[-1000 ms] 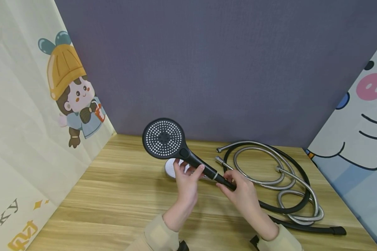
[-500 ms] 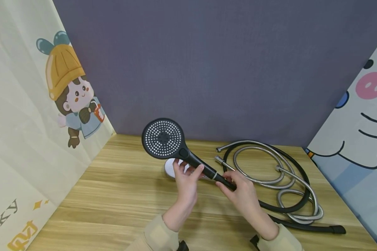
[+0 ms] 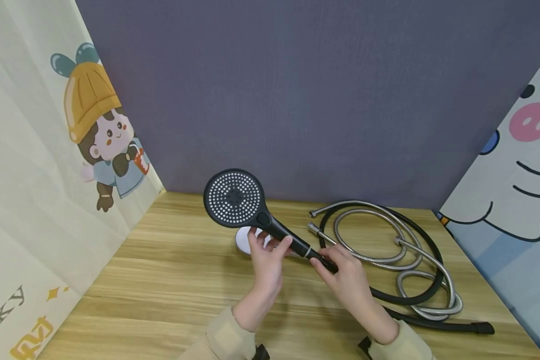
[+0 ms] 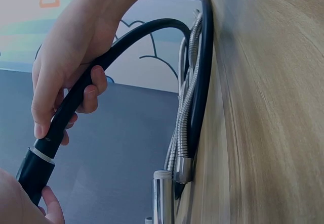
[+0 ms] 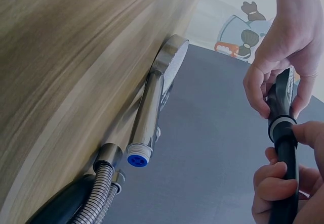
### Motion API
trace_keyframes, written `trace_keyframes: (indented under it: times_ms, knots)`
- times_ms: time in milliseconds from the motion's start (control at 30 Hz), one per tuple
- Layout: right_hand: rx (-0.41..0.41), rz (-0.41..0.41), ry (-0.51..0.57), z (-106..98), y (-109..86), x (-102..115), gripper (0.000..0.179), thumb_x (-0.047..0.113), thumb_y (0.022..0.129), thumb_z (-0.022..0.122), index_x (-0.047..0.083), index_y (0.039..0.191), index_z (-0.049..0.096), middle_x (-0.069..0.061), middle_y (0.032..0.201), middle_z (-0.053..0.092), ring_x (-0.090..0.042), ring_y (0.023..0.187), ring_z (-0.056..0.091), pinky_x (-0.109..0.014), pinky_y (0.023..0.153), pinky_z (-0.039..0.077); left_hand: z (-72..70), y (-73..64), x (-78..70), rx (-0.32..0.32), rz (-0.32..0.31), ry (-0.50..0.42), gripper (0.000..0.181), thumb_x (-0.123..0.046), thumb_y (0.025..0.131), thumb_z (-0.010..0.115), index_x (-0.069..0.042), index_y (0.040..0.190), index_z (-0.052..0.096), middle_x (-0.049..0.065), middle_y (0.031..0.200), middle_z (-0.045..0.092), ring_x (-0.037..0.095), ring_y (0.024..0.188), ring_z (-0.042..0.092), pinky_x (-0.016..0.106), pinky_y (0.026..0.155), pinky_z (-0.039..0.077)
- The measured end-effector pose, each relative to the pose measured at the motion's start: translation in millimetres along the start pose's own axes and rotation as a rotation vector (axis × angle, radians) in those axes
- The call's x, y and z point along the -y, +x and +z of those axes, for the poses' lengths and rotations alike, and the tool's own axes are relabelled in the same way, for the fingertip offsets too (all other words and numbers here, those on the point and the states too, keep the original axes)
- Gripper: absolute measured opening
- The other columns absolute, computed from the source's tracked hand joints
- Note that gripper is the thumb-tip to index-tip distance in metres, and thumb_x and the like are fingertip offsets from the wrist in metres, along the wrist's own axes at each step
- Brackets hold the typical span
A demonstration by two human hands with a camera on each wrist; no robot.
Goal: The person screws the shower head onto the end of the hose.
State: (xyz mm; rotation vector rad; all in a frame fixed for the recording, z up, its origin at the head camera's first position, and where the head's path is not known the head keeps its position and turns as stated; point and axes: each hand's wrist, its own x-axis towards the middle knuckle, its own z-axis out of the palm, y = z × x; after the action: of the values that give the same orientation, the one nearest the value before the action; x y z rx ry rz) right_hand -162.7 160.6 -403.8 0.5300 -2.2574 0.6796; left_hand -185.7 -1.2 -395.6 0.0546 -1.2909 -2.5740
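Left hand (image 3: 266, 265) grips black shower head (image 3: 234, 198) by handle (image 3: 279, 230), above tabletop (image 3: 162, 275); right hand (image 3: 348, 277) grasps black hose (image 3: 400, 301), end against handle's base. Chrome shower head (image 5: 147, 113) lies on tabletop behind, coiled metal hoses (image 4: 183, 128) to right.

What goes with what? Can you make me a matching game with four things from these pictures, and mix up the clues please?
Things:
1. round black shower head with white dots
2. shiny silver metal shower head
3. smooth black hose
4. ribbed silver metal hoses

Clues:
A. gripped by the right hand
B. looped on the light wooden table, with no hand touching
C. held by the left hand
D. has a small blue disc in its end

Right pairs: 1-C, 2-D, 3-A, 4-B
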Motion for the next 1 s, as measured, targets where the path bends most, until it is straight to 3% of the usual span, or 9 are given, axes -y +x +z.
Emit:
trace_keyframes:
  times_ms: [267, 467, 767, 1000]
  knots:
    - [0.002, 0.004, 0.009, -0.4, 0.3, 0.1, 0.022, 0.019, 0.073, 0.081, 0.009, 0.088, 0.070, 0.002, 0.079, 0.060, -0.005, 0.065, 0.053, -0.020, 0.052, 0.047, -0.2, 0.6, 0.7, 0.009, 0.005, 0.007, 0.082, 0.008, 0.077, 0.069, -0.017, 0.140, 0.024, 0.011, 0.119, 0.044, 0.017, 0.090, 0.055, 0.030, 0.070, 0.059]
    - [0.016, 0.025, 0.018, -0.2, 1.2, 0.2, 0.035, 0.020, 0.067, 0.085, 0.010, 0.094, 0.065, 0.005, 0.077, 0.057, -0.004, 0.066, 0.051, -0.019, 0.053, 0.047, -0.3, 0.9, 1.0, 0.003, 0.007, 0.013, 0.082, 0.007, 0.077, 0.070, -0.017, 0.140, 0.024, 0.011, 0.118, 0.045, 0.018, 0.091, 0.056, 0.031, 0.071, 0.059]
    - [0.028, 0.041, -0.001, -1.3, 2.0, 1.6, 0.045, 0.016, 0.057, 0.090, 0.011, 0.090, 0.060, 0.005, 0.079, 0.060, -0.005, 0.067, 0.054, -0.021, 0.053, 0.049, 0.4, 0.6, 0.7, -0.007, 0.011, 0.012, 0.082, 0.008, 0.076, 0.070, -0.017, 0.140, 0.024, 0.011, 0.118, 0.045, 0.017, 0.089, 0.056, 0.031, 0.070, 0.059]
    - [0.018, 0.029, 0.001, -0.8, 1.9, 0.9, 0.044, 0.012, 0.057, 0.090, 0.013, 0.088, 0.059, 0.005, 0.077, 0.059, -0.005, 0.065, 0.053, -0.019, 0.051, 0.047, 0.6, 0.2, 0.6, -0.005, 0.011, 0.007, 0.082, 0.009, 0.076, 0.070, -0.016, 0.140, 0.024, 0.011, 0.118, 0.045, 0.017, 0.089, 0.056, 0.031, 0.070, 0.059]
